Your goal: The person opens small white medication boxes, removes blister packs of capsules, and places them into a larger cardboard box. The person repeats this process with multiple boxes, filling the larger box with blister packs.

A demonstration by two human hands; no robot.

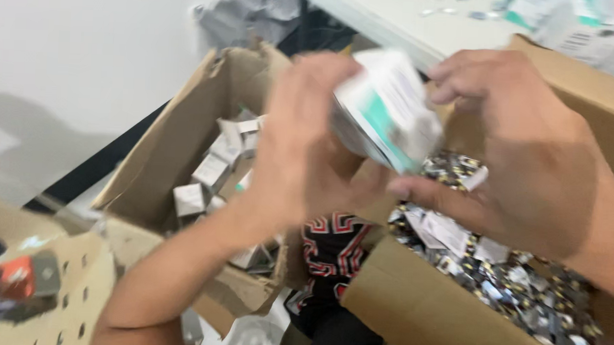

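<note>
My left hand (301,148) and my right hand (522,147) both grip a small white carton with teal markings (389,110), held in the air between two cardboard boxes. The carton is blurred by motion and tilted. My left fingers wrap its left side; my right thumb presses under its lower right corner, fingers curled above it.
An open cardboard box (183,153) at left holds several small grey-white cartons (210,172). A larger cardboard box (425,309) at right is full of small foil packets (523,278). A perforated cardboard piece (74,280) with a red and grey object (19,277) lies lower left. White tables stand behind.
</note>
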